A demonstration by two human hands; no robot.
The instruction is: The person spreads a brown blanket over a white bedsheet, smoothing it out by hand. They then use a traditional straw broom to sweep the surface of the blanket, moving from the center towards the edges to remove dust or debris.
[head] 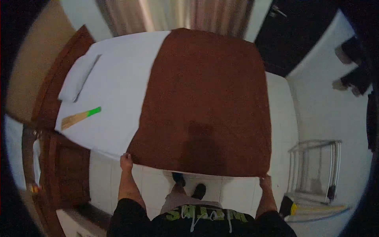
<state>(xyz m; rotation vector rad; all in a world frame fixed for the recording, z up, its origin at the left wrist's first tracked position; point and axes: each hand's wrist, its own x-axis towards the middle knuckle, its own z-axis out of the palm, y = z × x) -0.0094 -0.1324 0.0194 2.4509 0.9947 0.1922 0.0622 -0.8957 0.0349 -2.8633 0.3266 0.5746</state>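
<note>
A brown blanket (207,89) lies across the middle of a bed, over a white sheet (121,74). At the near edge, my left hand (126,161) is closed on the blanket's left corner. My right hand (265,181) grips its right corner, arm stretched out to the side. Between the two hands the near edge runs almost straight. To the left on the sheet rests a short hand broom (81,117) with a green handle and straw-coloured bristles. A white pillow (78,80) lies by the headboard.
The wooden headboard (65,59) stands at the left, with a brown wooden cabinet (72,169) beside the bed. Curtains (177,14) hang beyond the far side. A metal-framed rack (315,169) stands at the right on the pale tiled floor (237,189). Dark fixtures (353,71) project from the right wall.
</note>
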